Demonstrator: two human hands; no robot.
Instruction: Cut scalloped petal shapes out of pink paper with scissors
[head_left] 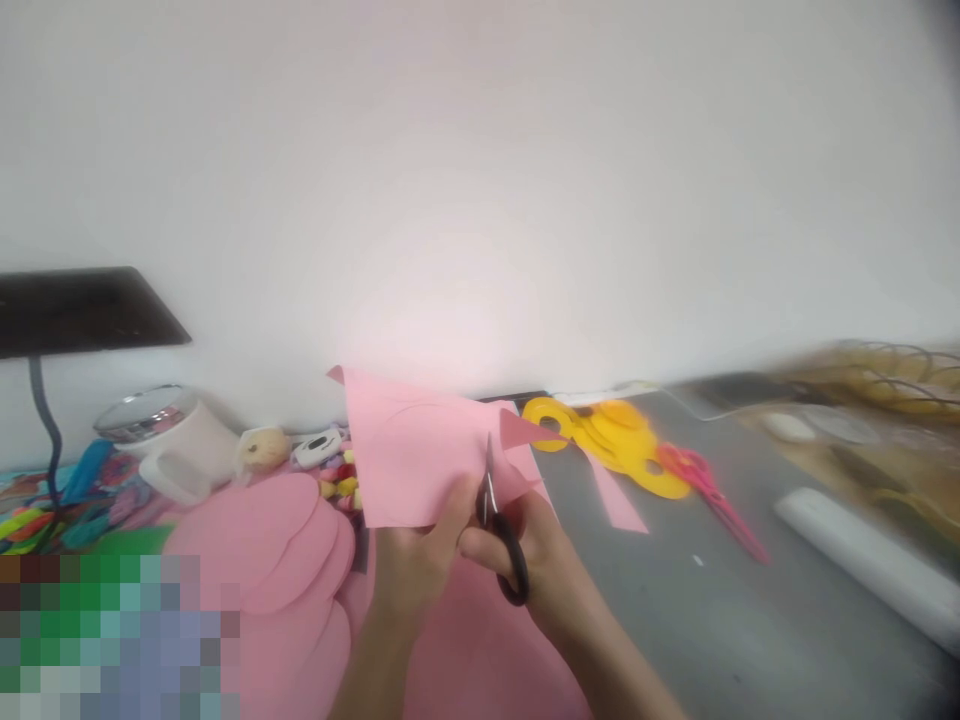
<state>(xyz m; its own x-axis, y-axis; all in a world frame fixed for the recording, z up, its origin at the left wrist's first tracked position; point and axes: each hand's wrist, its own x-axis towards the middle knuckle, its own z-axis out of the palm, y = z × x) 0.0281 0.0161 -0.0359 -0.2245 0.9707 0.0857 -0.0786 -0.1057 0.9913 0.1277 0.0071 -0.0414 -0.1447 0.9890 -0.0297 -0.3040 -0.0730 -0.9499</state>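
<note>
A pink sheet (420, 450) with a faint curved line on it is raised in front of me, its lower edge pinched in my left hand (420, 560). My right hand (536, 550) grips black-handled scissors (513, 560), whose blades point up against the sheet near its right side. A partly cut pink flap bends away to the right of the blades. More pink sheet material (487, 650) lies below my hands. To the left sits a stack of rounded pink cutouts (247, 530).
Yellow cutout shapes (622, 440), pink scissors (712, 495) and a pink scrap (616, 495) lie on the grey surface (675, 620) to the right. Further right is a white roll (862, 560). A white mug (187, 440) and dark lamp (82, 310) stand left.
</note>
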